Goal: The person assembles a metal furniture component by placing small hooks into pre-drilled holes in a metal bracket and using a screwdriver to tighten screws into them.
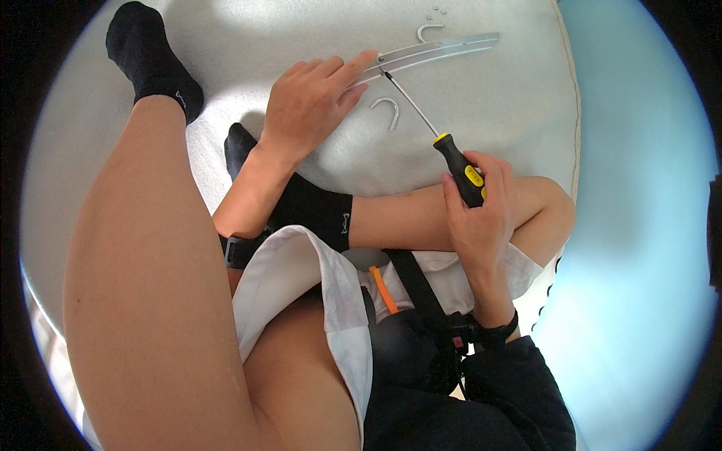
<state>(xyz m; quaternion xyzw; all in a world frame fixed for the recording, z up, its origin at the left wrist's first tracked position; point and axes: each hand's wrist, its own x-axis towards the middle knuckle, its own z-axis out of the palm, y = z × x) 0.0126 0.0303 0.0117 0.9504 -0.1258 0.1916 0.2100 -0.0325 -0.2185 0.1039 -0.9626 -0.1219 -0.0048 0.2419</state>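
My right hand (485,207) is closed round the black and yellow handle of a screwdriver (460,167). The shaft slants up and left, and its tip meets or nearly meets a silvery metal rail (444,51). My left hand (312,101) grips the rail's left end between thumb and fingers, covering that end. The rail lies slightly tilted, its right end pointing away to the right. Just below it rests a curved metal hook (388,109), and a second hook (429,30) lies against its far edge.
Several tiny metal pieces (435,12) are scattered beyond the rail on the pale fabric surface (496,113). My bent leg (406,218) crosses in front, and my other leg (147,263) stands at the left. A light blue surface (639,188) borders the right.
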